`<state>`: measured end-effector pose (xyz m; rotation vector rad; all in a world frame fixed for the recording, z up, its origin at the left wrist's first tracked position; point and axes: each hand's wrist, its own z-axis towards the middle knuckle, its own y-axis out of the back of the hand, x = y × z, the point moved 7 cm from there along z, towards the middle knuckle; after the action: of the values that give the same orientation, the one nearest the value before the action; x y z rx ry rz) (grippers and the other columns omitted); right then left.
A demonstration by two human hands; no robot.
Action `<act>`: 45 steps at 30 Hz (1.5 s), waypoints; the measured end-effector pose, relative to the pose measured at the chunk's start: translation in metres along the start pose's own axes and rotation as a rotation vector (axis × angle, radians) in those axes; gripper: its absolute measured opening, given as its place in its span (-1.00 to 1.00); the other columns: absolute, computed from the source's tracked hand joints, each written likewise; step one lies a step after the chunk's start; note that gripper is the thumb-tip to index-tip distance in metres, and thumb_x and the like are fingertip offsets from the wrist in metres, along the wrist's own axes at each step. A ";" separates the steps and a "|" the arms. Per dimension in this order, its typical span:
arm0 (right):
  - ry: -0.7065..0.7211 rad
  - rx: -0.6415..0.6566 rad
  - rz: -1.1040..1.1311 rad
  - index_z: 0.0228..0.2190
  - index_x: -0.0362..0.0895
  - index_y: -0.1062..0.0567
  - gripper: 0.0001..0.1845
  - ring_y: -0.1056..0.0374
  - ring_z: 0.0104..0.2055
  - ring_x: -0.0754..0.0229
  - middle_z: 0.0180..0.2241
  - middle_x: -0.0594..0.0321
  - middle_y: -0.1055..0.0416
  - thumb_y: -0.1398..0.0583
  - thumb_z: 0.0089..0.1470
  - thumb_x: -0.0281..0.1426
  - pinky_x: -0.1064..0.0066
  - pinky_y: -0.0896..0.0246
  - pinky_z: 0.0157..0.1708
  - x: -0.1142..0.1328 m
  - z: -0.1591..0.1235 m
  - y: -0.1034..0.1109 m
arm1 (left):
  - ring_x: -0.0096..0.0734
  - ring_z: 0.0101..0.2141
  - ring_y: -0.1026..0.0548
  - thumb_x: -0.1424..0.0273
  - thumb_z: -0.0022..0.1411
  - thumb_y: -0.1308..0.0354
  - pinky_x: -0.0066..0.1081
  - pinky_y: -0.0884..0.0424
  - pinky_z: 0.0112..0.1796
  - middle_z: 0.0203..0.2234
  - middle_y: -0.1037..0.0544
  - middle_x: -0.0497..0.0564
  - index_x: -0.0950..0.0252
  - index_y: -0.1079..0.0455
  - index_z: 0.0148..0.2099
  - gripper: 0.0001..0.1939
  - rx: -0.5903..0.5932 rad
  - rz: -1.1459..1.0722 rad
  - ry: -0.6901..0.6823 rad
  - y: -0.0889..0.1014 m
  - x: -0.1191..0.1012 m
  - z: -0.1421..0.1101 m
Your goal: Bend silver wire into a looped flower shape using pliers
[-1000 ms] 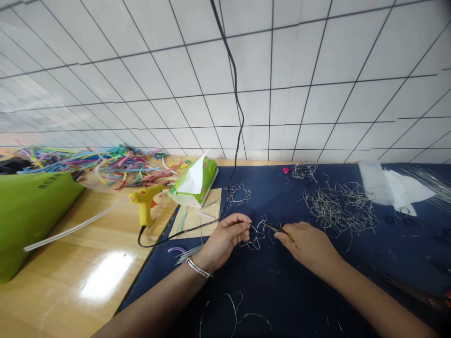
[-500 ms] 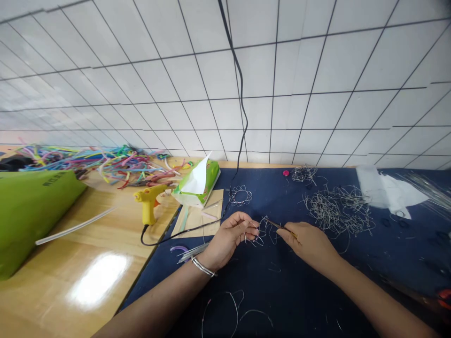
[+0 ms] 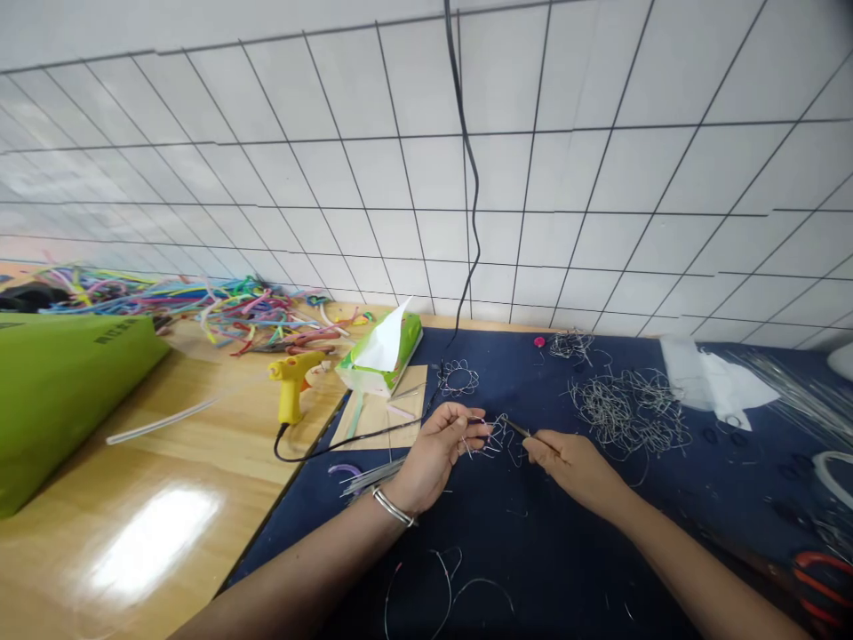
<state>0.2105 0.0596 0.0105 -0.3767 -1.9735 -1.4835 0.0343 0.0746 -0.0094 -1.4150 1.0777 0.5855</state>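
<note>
My left hand [image 3: 434,452], with a silver bangle at the wrist, pinches a small looped wire shape [image 3: 494,437] between thumb and fingers. From the right, my right hand [image 3: 577,466] grips slim pointed tweezers [image 3: 517,428]. Their tip meets a wire loop at the shape's right end; whether it is clamped there I cannot tell. Behind my left hand lies a flower-like wire ring [image 3: 458,378] on the dark blue mat [image 3: 533,569]. Straight wires [image 3: 373,476] lie under my left wrist, and a loose wire curl [image 3: 450,582] rests nearer to me.
A yellow glue gun [image 3: 290,388] stands left, its black cord crossing a wooden board [image 3: 341,425]. Beside it is a green tissue pack [image 3: 356,380]. Tangled wire [image 3: 626,413] lies to the right, red-handled scissors [image 3: 823,587] at lower right. Coloured pipe cleaners [image 3: 267,311] heap at the back left.
The camera view has shifted slightly, bringing more of the right side in. Both hands keep their grips, with the wire shape turned a little and the tweezers still at its right end.
</note>
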 end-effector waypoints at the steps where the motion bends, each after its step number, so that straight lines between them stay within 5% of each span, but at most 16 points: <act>1: -0.001 -0.004 0.001 -0.51 -0.10 -0.35 -0.47 -0.16 -0.55 0.33 -0.61 0.36 -0.24 0.18 0.11 -0.02 0.49 0.07 -0.55 0.001 0.000 0.000 | -0.39 -0.28 -0.48 0.35 0.16 -0.07 -0.38 -0.35 -0.27 -0.12 -0.40 0.10 0.32 -0.25 -0.29 -0.87 0.011 0.000 0.005 -0.002 0.001 -0.001; 12: -0.013 -0.130 -0.213 -0.60 -0.11 -0.22 -0.49 -0.16 -0.56 0.33 -0.61 0.35 -0.25 0.19 0.12 -0.03 0.50 0.12 -0.57 -0.003 0.002 0.010 | -0.29 -0.20 -0.46 0.37 0.14 -0.09 -0.36 -0.34 -0.24 -0.17 -0.44 0.13 0.34 -0.26 -0.30 -0.87 0.052 -0.011 0.047 -0.007 0.003 -0.003; 23: 0.089 -0.339 -0.556 -0.51 -0.08 -0.32 -0.60 -0.20 -0.40 0.25 -0.53 0.29 -0.32 0.12 0.15 -0.13 0.45 0.06 -0.47 0.002 -0.003 0.013 | -0.54 -0.46 -0.45 0.37 0.18 -0.05 -0.51 -0.29 -0.45 -0.19 -0.46 0.12 0.34 -0.26 -0.28 -0.88 0.138 -0.012 0.077 -0.013 0.001 -0.004; 32: 0.080 -0.311 -0.481 -0.53 -0.09 -0.30 -0.60 -0.21 -0.43 0.29 -0.55 0.33 -0.31 0.11 0.15 -0.12 0.49 0.06 -0.51 0.002 -0.002 0.015 | -0.38 -0.28 -0.47 0.36 0.15 -0.08 -0.42 -0.33 -0.29 -0.28 -0.47 0.08 0.34 -0.28 -0.28 -0.86 0.063 0.077 0.039 -0.006 0.001 -0.001; 45: 0.109 -0.287 -0.497 -0.53 -0.08 -0.31 -0.61 -0.20 -0.43 0.29 -0.55 0.33 -0.32 0.09 0.14 -0.13 0.48 0.06 -0.50 0.005 -0.002 0.007 | -0.44 -0.35 -0.47 0.44 0.07 -0.17 -0.44 -0.32 -0.30 -0.41 -0.46 0.00 0.33 -0.27 -0.20 -0.78 0.042 0.206 -0.032 0.003 0.005 0.003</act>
<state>0.2110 0.0595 0.0195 0.0904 -1.8497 -2.0593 0.0351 0.0763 -0.0155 -1.2625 1.2117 0.7269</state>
